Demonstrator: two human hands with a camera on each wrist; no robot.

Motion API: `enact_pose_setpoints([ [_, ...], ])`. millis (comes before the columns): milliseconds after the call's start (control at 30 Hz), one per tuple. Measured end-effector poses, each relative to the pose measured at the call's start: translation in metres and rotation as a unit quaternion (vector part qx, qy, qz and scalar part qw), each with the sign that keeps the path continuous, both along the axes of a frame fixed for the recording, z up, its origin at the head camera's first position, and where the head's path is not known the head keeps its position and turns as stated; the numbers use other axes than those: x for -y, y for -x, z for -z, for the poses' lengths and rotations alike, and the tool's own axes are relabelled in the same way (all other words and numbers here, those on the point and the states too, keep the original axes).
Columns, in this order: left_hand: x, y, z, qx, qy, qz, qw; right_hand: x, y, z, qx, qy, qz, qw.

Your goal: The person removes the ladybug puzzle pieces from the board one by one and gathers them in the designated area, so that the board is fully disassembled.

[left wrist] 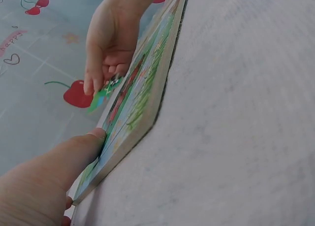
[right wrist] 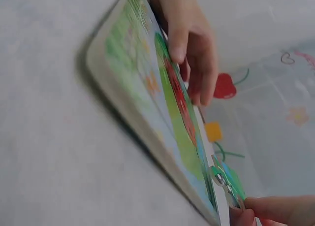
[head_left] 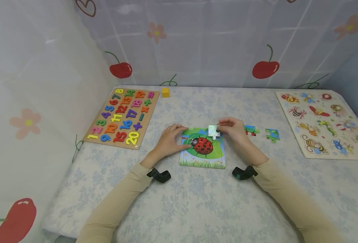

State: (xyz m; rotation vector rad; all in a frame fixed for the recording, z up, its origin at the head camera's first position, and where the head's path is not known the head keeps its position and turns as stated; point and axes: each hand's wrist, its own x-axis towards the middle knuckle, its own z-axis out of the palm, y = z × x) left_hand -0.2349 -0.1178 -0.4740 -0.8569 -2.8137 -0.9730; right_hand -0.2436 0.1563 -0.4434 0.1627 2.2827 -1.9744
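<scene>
A square ladybug puzzle (head_left: 202,153) with a grassy lower border lies on the table before the person. The left hand (head_left: 170,139) rests at its upper left, the thumb laid over the left edge and relaxed fingers by the corner. In the left wrist view, the thumb (left wrist: 81,149) presses on the board's surface. Above the puzzle's upper right part, the right hand (head_left: 231,130) pinches a puzzle piece (head_left: 213,131) between thumb and fingers. That piece looks pale with glare from the head, green and blue in the right wrist view (right wrist: 229,181).
Two loose puzzle pieces, one (head_left: 251,130) partly behind the right hand and another (head_left: 272,134) farther right, lie on the table. A number board (head_left: 148,116) sits at the left, an insect board (head_left: 312,135) at the right. A yellow cube (head_left: 165,92) stands by the back curtain.
</scene>
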Motion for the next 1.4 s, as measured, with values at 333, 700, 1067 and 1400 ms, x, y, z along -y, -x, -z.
enact_pose_setpoints([
  [333,-0.001,0.0,-0.002,0.003,-0.002,0.002,1.0,-0.059,0.001,-0.003,-0.041,-0.026,0.021,0.999],
  [700,-0.001,0.0,-0.001,0.009,0.001,-0.001,1.0,-0.056,0.001,0.003,-0.064,-0.146,0.024,0.987],
  [1067,-0.001,-0.001,-0.001,0.009,-0.004,0.001,1.0,-0.054,-0.005,-0.01,-0.045,-0.091,0.01,0.995],
  [1400,0.0,0.0,0.0,0.002,-0.005,0.002,1.0,-0.032,-0.034,-0.012,-0.027,-0.083,-0.11,0.99],
])
